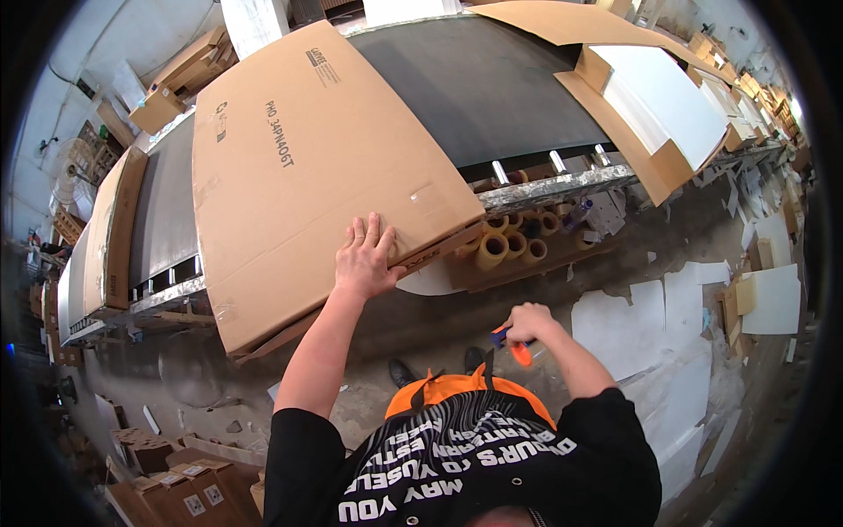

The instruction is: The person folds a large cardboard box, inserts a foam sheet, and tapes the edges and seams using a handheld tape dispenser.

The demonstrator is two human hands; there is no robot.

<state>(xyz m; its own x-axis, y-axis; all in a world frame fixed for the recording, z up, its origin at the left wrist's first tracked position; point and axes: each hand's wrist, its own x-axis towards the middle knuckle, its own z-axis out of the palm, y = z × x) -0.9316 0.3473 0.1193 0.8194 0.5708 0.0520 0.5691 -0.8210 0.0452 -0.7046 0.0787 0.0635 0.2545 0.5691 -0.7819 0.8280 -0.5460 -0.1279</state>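
Note:
A large flat cardboard carton (pixel 325 176) lies across the conveyor, with dark print on its upper face. My left hand (pixel 364 259) rests on the carton's near right edge, fingers spread flat and thumb at the rim. To the right, apart from the carton, my right hand (pixel 531 323) is closed around a small blue and orange hand tool (pixel 522 354). Its exact kind is partly hidden by my fingers.
The dark conveyor belt (pixel 474 79) runs left to right. Another carton (pixel 114 233) lies farther left; an unfolded one with white foam (pixel 663 105) sits at right. Tape rolls (pixel 493 250) stand on a lower shelf. White sheets (pixel 623 325) litter the floor.

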